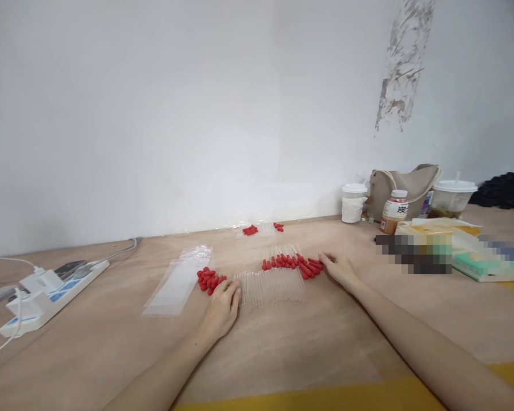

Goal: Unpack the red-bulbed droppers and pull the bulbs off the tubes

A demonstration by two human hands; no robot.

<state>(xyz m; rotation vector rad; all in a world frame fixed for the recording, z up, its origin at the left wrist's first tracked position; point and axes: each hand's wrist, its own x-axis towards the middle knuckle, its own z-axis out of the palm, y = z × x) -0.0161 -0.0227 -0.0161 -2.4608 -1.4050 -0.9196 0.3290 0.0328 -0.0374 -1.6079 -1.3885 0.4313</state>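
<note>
My left hand [223, 305] rests on the table with its fingers curled loosely, touching the left end of a row of clear glass tubes [272, 285] and lying beside a small pile of red rubber bulbs [209, 279]. My right hand [339, 268] lies flat with its fingers stretched toward a row of droppers with red bulbs [293, 261], touching the rightmost ones. Neither hand visibly grips anything.
Clear plastic bags [177, 282] lie to the left. More red bulbs in plastic [259, 229] sit by the wall. A white power strip with chargers [47, 291] is far left. Cups, a bottle [393, 211], a beige bag [409, 185] and boxes stand at the right.
</note>
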